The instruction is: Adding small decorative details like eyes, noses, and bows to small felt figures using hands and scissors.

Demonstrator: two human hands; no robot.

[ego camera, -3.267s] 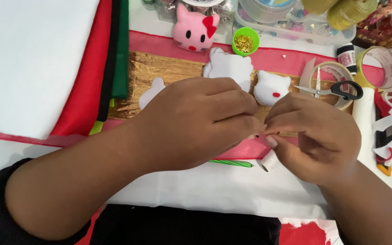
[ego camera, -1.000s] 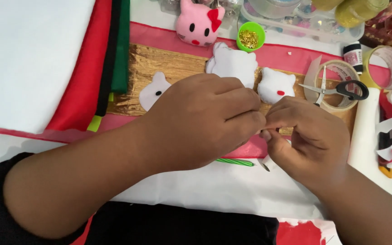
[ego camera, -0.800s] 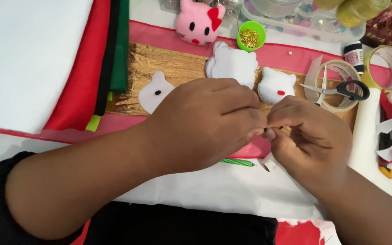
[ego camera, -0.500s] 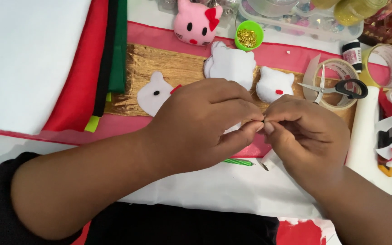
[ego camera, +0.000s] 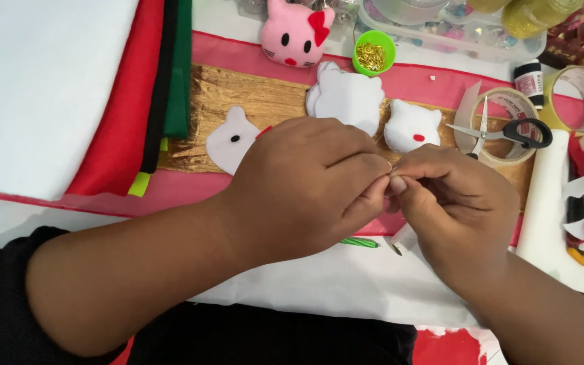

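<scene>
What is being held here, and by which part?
Cannot be told: left hand and right hand pinch fingertips together, hiding whatever lies between them.

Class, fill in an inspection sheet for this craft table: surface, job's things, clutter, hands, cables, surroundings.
Surface: gold sheet on pink fabric.
Job's things: white felt cat heads; whatever is pinched between the fingertips is too small to tell.
Clutter: pink plush cat head, green cup of gold bits, scissors on a tape roll.
Hands: left hand and right hand, fingertips meeting.
Cables: nothing seen.
Surroundings: folded red, black and green felt.
</scene>
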